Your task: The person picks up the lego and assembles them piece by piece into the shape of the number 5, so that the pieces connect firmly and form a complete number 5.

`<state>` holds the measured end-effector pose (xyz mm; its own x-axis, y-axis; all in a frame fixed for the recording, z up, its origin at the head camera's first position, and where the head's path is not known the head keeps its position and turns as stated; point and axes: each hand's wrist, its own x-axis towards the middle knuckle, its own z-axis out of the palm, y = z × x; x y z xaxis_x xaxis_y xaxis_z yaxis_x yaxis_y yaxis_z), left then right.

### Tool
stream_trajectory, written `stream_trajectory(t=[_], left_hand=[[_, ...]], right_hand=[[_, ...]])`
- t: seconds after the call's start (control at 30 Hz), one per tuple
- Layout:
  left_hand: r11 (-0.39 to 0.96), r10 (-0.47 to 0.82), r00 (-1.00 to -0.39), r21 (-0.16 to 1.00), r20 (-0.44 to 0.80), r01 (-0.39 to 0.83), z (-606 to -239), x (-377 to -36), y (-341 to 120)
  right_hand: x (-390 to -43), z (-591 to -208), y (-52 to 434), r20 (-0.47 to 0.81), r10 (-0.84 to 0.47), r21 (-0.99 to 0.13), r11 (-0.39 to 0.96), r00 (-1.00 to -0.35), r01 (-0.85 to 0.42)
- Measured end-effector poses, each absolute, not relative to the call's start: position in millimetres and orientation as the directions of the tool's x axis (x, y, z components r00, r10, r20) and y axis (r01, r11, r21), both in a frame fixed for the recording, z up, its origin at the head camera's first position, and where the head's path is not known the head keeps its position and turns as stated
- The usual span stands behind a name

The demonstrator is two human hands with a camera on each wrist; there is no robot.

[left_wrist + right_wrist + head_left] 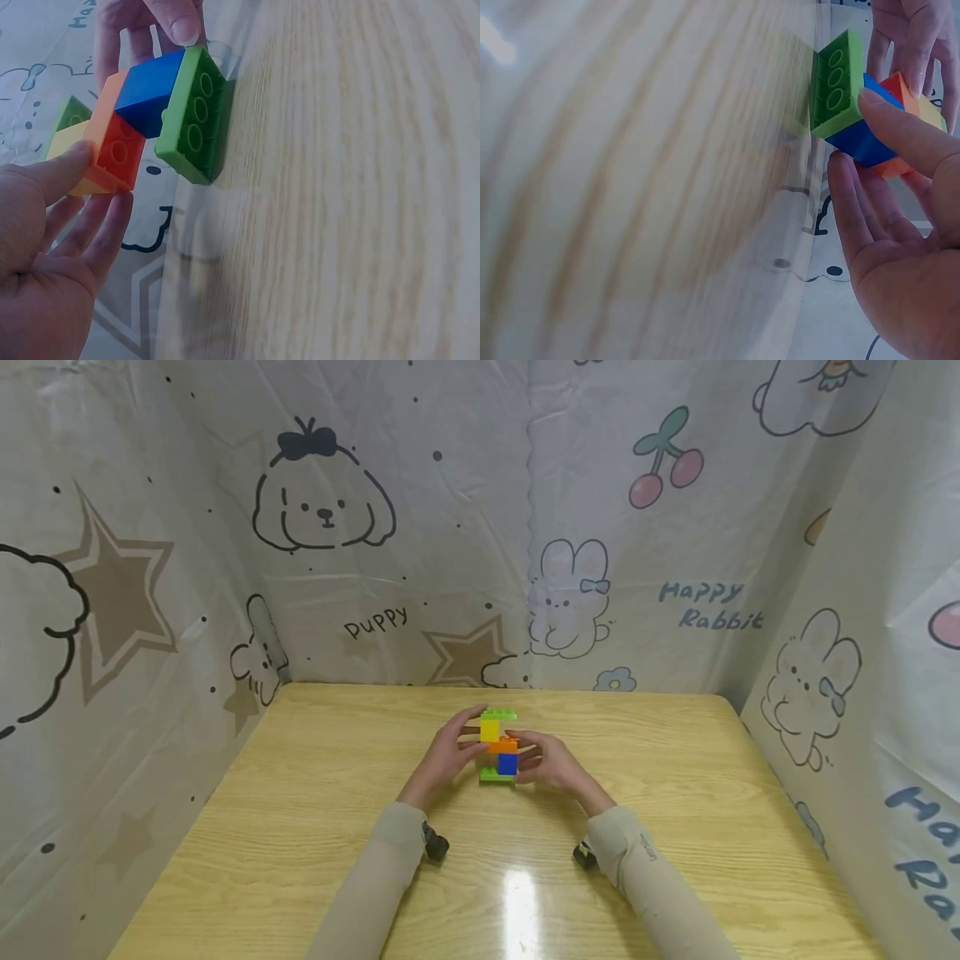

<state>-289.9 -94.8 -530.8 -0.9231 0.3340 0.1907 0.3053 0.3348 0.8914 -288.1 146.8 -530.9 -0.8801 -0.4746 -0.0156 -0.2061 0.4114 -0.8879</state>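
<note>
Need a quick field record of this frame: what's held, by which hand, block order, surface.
held: block stack, lifted off the table
order, far end to near: green, yellow, orange, blue, green
left hand: fingers on the yellow and orange blocks
right hand: thumb on the blue block, by the near green plate
surface: light wood-grain table
backdrop: cartoon-print sheet

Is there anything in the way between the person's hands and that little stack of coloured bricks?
Nothing visible. The left hand and right hand already touch the brick stack from either side, above the table.
</note>
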Motion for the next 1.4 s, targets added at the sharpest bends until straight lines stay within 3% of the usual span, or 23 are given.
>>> stream_trajectory(t=[0.77, 1.4], left_hand=[[0.315, 0.415, -0.903, 0.913, 0.112, 0.258, -536, -295, -105], [0.406, 0.451, -0.891, 0.878, 0.051, 0.255, -536, -291, -111]], right_hand=[[-286, -529, 149, -0.053, -0.499, -0.872, 0.446, -0.865, -0.204], [-278, -530, 153, -0.067, -0.562, -0.887, 0.412, -0.824, -0.209]])
